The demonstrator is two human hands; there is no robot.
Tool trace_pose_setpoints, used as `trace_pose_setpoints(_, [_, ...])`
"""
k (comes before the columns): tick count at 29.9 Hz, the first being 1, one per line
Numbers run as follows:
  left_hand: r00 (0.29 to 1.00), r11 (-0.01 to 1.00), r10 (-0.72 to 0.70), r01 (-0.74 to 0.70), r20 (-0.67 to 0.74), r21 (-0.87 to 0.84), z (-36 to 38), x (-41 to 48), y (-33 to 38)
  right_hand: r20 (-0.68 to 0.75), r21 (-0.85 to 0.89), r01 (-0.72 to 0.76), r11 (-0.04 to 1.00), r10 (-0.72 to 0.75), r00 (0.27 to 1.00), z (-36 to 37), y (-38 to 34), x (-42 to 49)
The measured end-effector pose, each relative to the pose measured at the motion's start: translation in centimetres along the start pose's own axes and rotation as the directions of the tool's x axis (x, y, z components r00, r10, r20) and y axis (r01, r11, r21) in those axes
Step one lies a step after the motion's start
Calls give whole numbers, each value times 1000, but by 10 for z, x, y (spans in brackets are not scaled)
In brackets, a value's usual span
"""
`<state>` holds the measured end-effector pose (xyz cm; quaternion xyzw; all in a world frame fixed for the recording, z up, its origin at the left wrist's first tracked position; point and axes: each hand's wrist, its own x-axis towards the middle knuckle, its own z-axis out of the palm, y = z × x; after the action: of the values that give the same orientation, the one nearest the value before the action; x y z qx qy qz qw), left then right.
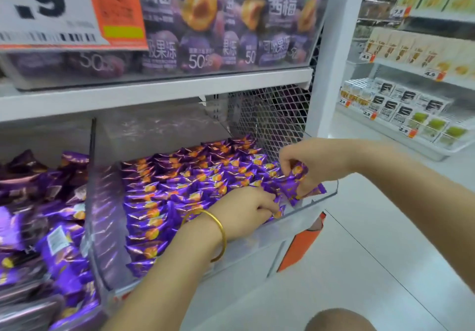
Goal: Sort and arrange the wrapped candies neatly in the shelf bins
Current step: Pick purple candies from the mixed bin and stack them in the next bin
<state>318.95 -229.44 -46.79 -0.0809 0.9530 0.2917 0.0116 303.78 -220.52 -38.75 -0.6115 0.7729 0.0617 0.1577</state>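
A clear plastic shelf bin (318, 197) is filled with rows of purple wrapped candies (180, 181) with orange marks. My left hand (246, 212), with a gold bangle on its wrist, reaches into the bin's front right corner and pinches a candy (277, 213) there. My right hand (305, 163) hovers over the bin's right side and grips a few purple candies (295, 184) in a bunch, just above the bin's rim.
A second bin (51, 227) on the left holds looser purple packets behind a clear divider (102, 215). Above, a shelf carries purple pouches (205, 22) and a price tag (64, 9). A wire mesh panel (277, 117) backs the bin. An aisle floor and more shelves (411, 99) lie right.
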Motion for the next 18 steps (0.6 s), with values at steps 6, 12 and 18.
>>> trace_pose_setpoints(6, [995,993,-52,61,82,-102,1,2,-7,107,-64,35,997,-28,994,14,4,12])
trace_pose_setpoints(12, [994,992,-60,69,88,-109,2,4,-9,175,-114,105,988,-84,981,23,9,12])
trace_pose_setpoints(18, [994,989,-69,80,89,-121,3,4,-9,66,-312,199,929,-188,980,33,11,11])
